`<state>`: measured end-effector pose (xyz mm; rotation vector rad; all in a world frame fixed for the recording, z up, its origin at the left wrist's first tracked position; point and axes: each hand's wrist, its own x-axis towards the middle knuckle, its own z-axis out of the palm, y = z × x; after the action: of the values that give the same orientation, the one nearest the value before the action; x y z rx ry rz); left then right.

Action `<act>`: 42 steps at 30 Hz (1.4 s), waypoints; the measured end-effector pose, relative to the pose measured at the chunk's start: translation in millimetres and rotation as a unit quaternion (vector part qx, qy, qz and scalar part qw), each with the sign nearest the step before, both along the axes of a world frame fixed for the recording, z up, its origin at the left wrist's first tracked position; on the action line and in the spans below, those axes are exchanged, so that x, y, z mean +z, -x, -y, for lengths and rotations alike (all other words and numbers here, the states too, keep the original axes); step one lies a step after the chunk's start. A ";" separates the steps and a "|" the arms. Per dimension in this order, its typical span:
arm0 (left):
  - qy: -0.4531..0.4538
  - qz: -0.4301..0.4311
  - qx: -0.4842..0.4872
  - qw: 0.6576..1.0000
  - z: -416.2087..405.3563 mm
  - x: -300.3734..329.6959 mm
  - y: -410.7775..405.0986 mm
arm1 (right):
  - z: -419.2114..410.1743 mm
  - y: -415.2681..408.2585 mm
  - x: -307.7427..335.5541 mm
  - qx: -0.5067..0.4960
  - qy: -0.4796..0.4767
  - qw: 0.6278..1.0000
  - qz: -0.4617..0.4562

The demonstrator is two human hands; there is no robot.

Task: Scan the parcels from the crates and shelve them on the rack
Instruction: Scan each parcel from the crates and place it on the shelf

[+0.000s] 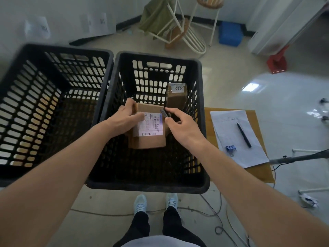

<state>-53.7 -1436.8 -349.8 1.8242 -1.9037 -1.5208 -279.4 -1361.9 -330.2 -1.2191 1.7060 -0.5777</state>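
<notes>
Cardboard parcels (147,129), two, sit in one of two crates (147,184).

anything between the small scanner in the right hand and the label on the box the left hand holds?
Nothing visible. The right hand pinches the scanner at the label's right edge. The left hand grips the box on its left side, fingertips just reaching the label's left edge; the barcode strips show uncovered.
</notes>
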 end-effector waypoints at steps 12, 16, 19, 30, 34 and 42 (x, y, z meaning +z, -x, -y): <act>0.175 0.032 0.025 0.984 20.3 46.2 1.6 | 0.3 2.7 50.9 0.220 0.071 0.952 -0.201; 0.231 0.003 0.024 0.973 26.0 66.7 -2.4 | -0.6 -2.2 69.9 0.275 0.076 0.917 -0.279; 0.253 -0.021 0.025 0.967 29.3 81.4 -5.2 | -3.6 -5.4 85.9 0.300 0.065 0.893 -0.331; 0.307 -0.022 0.017 0.951 38.2 119.0 -20.5 | -23.1 -18.4 137.8 0.348 0.062 0.844 -0.403; 0.325 -0.009 0.005 0.946 36.7 125.2 -27.9 | -29.9 -20.8 145.6 0.344 0.056 0.841 -0.414; 0.338 -0.014 0.008 0.941 28.5 141.0 -38.8 | -46.1 -27.2 155.2 0.311 0.057 0.858 -0.404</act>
<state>-15.0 -1465.3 -208.8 1.4746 -2.0332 -0.7207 -252.3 -1315.8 -175.1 -2.1767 1.7576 0.2958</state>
